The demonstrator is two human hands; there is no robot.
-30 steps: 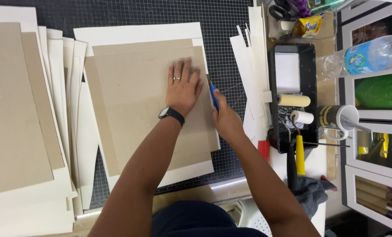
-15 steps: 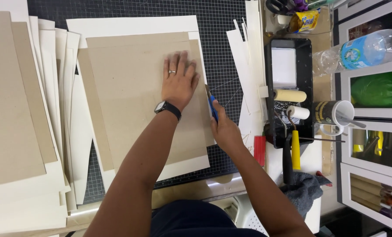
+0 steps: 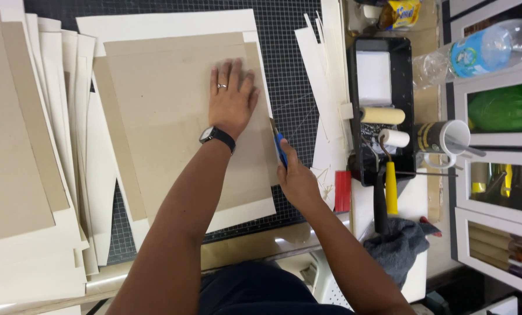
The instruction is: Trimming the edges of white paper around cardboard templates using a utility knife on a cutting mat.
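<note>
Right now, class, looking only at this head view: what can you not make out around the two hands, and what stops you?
- Blade of the blue knife: too small, hidden by the right hand in the head view.
- Brown board beneath the left hand: covered by palm and forearm.
- Mug contents: too small.
- Left card stack: cut off by the frame edge.

Board point(image 3: 179, 116): matt grey-brown cardboard, smooth. Sheet point(image 3: 156, 26) under it: cream paper, matt. Mat point(image 3: 290, 64): black, gridded, dull rubbery finish. Knife point(image 3: 281, 149): blue plastic handle. Tray point(image 3: 383, 105): glossy black plastic. Rollers point(image 3: 383, 115): cream foam. Bottle point(image 3: 477, 52): clear glossy plastic. Rag point(image 3: 398, 248): grey cloth, crumpled.
</note>
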